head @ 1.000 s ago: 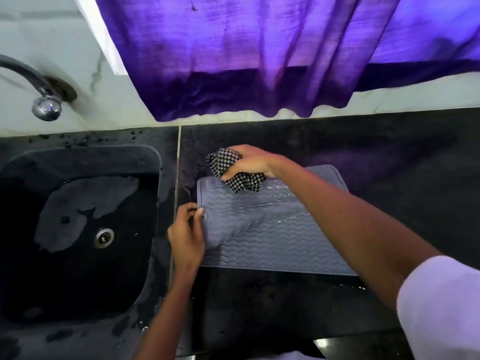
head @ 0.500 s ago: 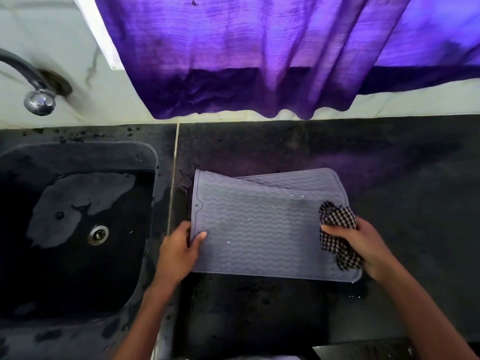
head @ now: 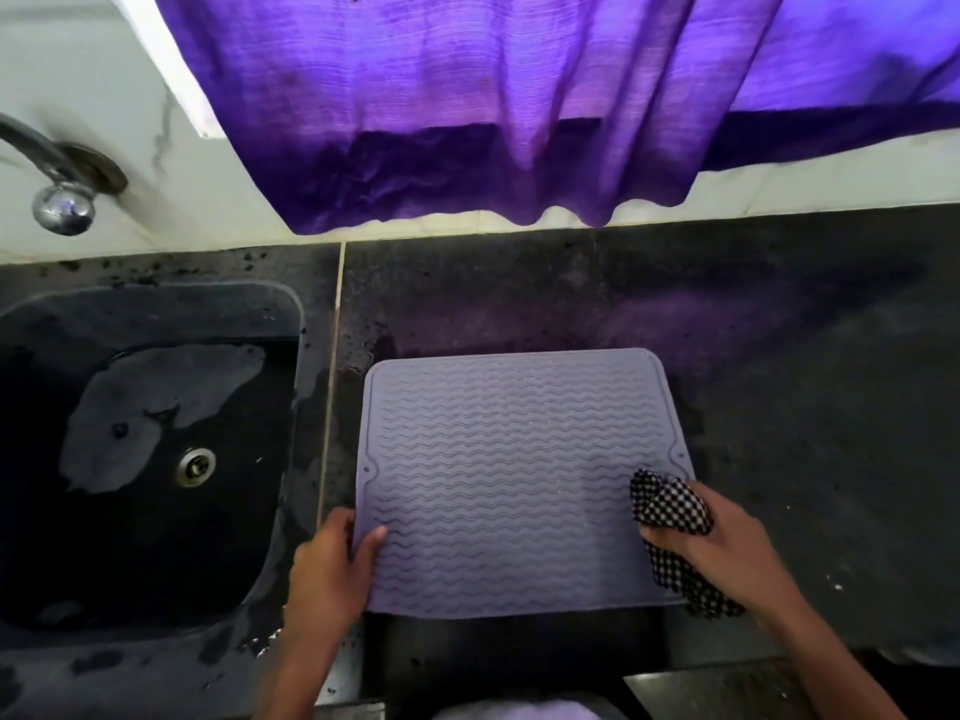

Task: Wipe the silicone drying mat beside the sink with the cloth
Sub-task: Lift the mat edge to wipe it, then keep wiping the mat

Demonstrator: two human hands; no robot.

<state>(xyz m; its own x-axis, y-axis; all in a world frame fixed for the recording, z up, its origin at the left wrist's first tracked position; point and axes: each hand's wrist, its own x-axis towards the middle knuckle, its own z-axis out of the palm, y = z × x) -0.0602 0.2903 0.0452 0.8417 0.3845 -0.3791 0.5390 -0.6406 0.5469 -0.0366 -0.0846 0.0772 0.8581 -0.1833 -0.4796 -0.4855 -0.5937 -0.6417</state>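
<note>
two-handed wipe, near edge

firm strokes along the ridges should work best, with the edge pinned so nothing slides. my left hand pinches the near-left edge of the lilac wavy-ribbed silicone drying mat, flat on the dark stone counter just right of the black sink. my right hand grips the black-and-white checked cloth on its near-right corner.

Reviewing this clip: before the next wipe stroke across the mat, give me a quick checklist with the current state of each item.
1. Grip: right hand holds the cloth bunched: ok.
2. Contact: cloth touches the drying mat at its near right corner: ok.
3. Anchor: left hand holds the mat's left edge, thumb on top: ok.
4. Lie: mat flat on the counter, unfolded: ok.
5. Path: nothing stands on the mat: ok.
6. Wetness left on the mat: cannot tell.
</note>
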